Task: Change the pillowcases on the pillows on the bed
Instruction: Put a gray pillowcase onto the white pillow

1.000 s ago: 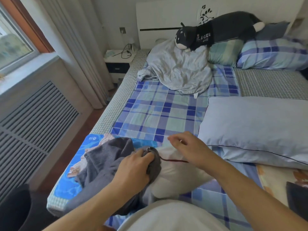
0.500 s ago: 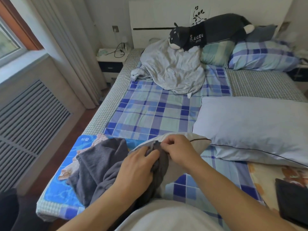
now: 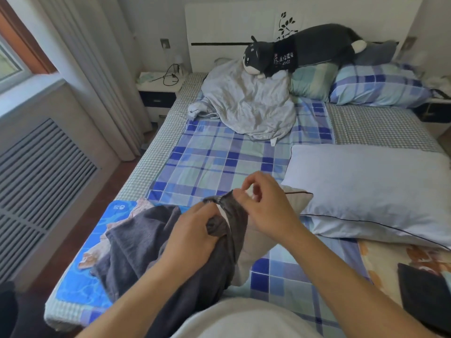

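Note:
A dark grey pillowcase (image 3: 136,245) lies bunched at the near left of the bed. Its open edge is drawn over one corner of a white pillow (image 3: 253,250) with dark piping. My left hand (image 3: 192,236) grips a fold of the grey cloth at that opening. Just to the right, my right hand (image 3: 264,203) pinches the rim of the pillowcase where it meets the pillow corner. A large pale blue pillow (image 3: 371,191) lies to the right of both hands. Two checked pillows (image 3: 375,86) rest at the headboard.
A crumpled light grey sheet (image 3: 246,103) and a dark plush toy (image 3: 300,53) lie at the bed's head. A nightstand (image 3: 158,93) stands far left, curtains and a radiator cover along the left wall. A black item (image 3: 424,296) lies near right, bright blue patterned cloth (image 3: 80,272) under the pillowcase.
The pillow corner rose off the bed and both hands came together on it. The grey pillowcase edge now sits further over the corner, and my right hand moved up along its rim.

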`<state>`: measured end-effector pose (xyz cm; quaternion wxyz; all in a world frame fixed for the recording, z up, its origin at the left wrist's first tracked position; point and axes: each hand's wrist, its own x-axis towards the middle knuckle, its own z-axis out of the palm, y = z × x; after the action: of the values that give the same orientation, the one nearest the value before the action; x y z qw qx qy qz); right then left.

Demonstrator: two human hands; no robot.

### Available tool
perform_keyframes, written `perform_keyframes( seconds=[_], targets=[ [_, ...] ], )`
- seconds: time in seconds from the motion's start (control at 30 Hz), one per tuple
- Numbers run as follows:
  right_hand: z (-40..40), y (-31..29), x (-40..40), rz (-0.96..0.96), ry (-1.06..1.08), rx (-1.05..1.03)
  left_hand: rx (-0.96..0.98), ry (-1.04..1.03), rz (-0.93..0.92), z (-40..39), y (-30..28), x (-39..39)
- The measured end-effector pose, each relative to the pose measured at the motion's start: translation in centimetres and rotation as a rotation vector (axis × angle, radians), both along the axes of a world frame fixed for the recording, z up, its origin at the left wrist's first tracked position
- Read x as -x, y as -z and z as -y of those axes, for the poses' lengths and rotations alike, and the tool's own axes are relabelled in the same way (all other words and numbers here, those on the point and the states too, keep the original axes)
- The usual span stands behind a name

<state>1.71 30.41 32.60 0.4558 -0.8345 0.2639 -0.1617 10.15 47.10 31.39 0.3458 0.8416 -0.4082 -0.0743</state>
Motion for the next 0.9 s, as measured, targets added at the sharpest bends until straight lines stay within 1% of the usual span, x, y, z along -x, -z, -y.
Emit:
perform_keyframes(
  seconds=[0.07,0.1,0.17,0.23,0.3,0.37,0.47,0.53,0.6,0.7,0.73,0.83,0.9],
  targets=[
    [-1.4,0.3,0.6,-0.013,-0.163,0.140,0.034,-0.038,0.051,0.2,0.8,1.1],
    [-1.7,0.5,1.0,-0.015,-0.210,0.186,0.050,-0.063,0.056,0.3,1.1,1.5],
    [-1.7,1.0,1.5,-0.047,-0.273,0.267,0.086,-0.101,0.045,0.3,1.6,1.7],
    [-2.1,1.7,1.6,-0.120,-0.307,0.368,0.108,-0.119,0.037,0.3,1.7,1.7],
    [-2.7,2.1,1.3,-0.137,-0.239,0.454,0.068,-0.088,0.047,0.3,1.6,1.7],
    [-2.9,2.5,1.1,-0.135,-0.182,0.475,-0.001,-0.029,0.081,0.3,1.7,1.7],
    [-2.0,2.8,1.0,-0.111,-0.126,0.350,-0.033,0.016,0.003,0.2,1.7,1.5],
    [-1.2,2.8,1.0,-0.156,-0.054,0.282,-0.036,0.043,-0.021,0.1,1.5,1.7],
    [-0.6,2.9,0.7,-0.188,0.005,0.212,-0.026,0.105,0.053,0.2,1.3,2.2],
    [1.0,3.3,0.0,-0.158,0.138,0.118,-0.018,0.241,0.204,0.2,0.8,3.0],
    [2.0,3.4,-0.1,-0.144,0.190,0.141,-0.010,0.273,0.239,0.0,0.6,3.3],
    [6.3,3.8,0.3,-0.164,0.319,0.314,-0.007,0.321,0.295,-0.5,-0.7,3.9],
    [8.9,3.9,0.8,-0.204,0.389,0.280,0.024,0.370,0.338,-0.7,-1.4,4.1]
  ],
)
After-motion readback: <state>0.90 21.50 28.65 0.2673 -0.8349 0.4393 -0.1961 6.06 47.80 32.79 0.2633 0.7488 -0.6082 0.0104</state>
